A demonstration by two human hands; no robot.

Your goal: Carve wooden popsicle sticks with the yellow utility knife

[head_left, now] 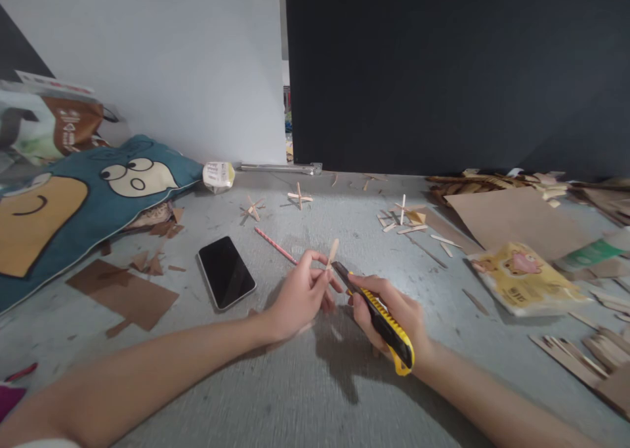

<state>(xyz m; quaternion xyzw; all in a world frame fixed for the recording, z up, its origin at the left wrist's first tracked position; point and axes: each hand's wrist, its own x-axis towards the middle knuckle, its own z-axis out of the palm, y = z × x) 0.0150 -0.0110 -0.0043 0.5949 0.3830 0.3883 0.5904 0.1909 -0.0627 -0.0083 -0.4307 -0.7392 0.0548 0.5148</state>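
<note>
Pinched between the thumb and fingers of my left hand (305, 294) is a short wooden craft stick (333, 251), its rounded end pointing up and away. My right hand (394, 310) is wrapped round a yellow and black utility knife (381, 320). The knife's front end lies close to the stick, beside my left fingertips; whether the blade touches the wood I cannot tell. Beyond my hands stand two small crossed-stick pieces, one star-like (252, 209) and one more upright (298, 197). A red and white pencil (274, 245) lies just past my left hand.
A black phone (226, 273) and brown cardboard (123, 294) lie to the left, by a blue cartoon cushion (113, 179). At right are a yellow tissue pack (526, 277), a cardboard sheet (512, 218) and several loose sticks (571, 363). Dark and white panels (457, 74) rise behind.
</note>
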